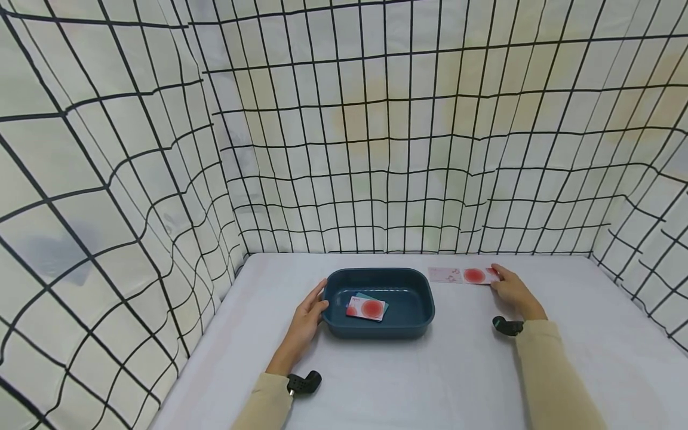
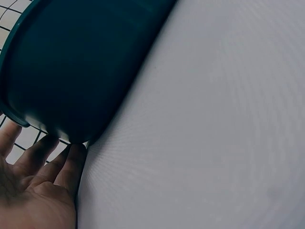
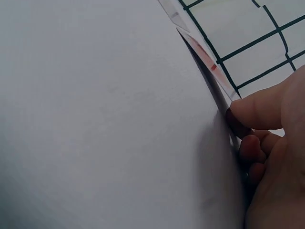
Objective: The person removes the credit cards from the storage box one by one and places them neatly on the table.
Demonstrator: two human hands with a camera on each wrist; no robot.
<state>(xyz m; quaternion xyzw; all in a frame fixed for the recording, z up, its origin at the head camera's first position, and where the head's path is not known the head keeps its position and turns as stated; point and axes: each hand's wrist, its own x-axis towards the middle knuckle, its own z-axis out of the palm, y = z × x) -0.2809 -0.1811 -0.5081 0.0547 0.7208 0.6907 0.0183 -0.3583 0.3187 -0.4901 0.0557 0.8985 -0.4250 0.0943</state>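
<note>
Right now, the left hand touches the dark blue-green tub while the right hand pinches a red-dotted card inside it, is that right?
Not quite: the head view shows the red-dotted card in the right hand outside the tub, to its right. The left hand does touch the tub.

Tray: plain dark blue-green. Upper card in it: white, with a red disc and a red-tinted left corner; card beneath: teal. Held card: white with a red disc; neighbouring card: pale pink, apparently with small red figures, too fine to resolve. Surface: plain whitish. Backdrop: off-white with blurred yellow-orange patches. Netting: black grid. Sleeves: beige.
</note>
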